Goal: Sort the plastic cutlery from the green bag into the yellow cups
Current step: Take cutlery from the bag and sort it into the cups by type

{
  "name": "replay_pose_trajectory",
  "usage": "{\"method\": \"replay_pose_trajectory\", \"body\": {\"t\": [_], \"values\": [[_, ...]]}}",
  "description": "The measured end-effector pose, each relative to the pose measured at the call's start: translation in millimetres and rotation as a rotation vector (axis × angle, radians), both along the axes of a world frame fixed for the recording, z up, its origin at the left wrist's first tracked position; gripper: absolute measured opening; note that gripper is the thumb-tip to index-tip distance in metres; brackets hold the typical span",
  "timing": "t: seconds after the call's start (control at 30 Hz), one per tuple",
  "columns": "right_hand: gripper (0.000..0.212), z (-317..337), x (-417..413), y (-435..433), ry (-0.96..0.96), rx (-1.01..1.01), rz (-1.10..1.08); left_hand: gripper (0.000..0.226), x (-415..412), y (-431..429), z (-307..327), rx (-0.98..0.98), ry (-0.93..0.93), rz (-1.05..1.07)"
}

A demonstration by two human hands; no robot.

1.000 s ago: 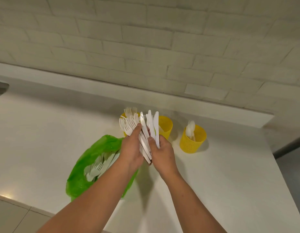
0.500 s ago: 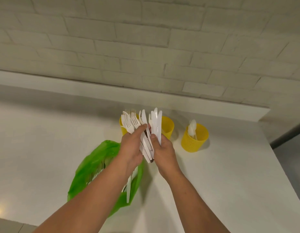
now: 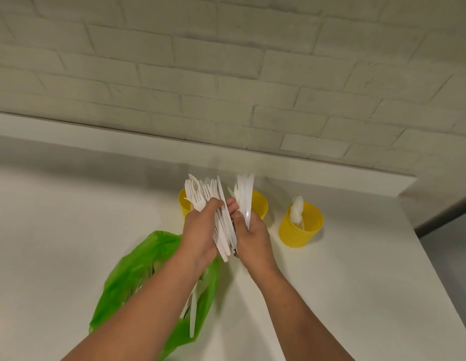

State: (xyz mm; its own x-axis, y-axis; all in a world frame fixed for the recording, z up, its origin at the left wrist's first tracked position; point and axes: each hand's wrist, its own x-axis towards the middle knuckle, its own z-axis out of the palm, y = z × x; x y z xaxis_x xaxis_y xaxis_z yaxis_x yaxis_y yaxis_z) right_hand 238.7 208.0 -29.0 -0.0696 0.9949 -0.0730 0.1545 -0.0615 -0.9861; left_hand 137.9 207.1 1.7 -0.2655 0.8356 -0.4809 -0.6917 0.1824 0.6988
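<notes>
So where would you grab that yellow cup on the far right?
Probably round its side wall, coming from the right or front: the right yellow cup stands upright and apart, and spoons poke out its top, blocking a top grip.

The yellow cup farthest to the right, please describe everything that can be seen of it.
The round yellow plastic cup stands upright on the white counter, apart from the two other yellow cups. Its wall looks dotted with small holes below a smooth rim. White plastic spoons stand inside, bowls up, rising above the rim. Nothing else touches it.
</notes>
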Motion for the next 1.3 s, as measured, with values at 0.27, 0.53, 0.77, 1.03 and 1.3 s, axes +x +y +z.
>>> {"method": "replay_pose_trajectory", "body": {"t": [0.27, 0.53, 0.77, 1.03, 1.3], "values": [[0.031, -2.0, 0.9, 5.5, 0.049, -0.018, 0.069, 0.022, 5.7, 6.2, -4.2, 0.011, 0.118, 0.026], [0.029, -4.2, 1.4, 10.7, 0.058, -0.001, 0.043, 0.026, 3.2, 13.2, -5.0, -0.007, 0.072, -0.025], [0.026, -9.1, 3.0, 21.0, 0.082, -0.029, 0.044, 0.026, 0.9, 20.3, -10.4, -0.029, 0.014, -0.031], [0.026, -15.9, 11.1, 21.6, 0.042, -0.032, 0.067, 0.026, 3.3, 22.7, -19.2, 0.015, 0.148, -0.061], [0.03, -6.7, 14.9, 13.0, 0.034, -0.076, -0.043, 0.015, 6.2, 19.3, -17.8, 0.007, 0.136, -0.005]]}}
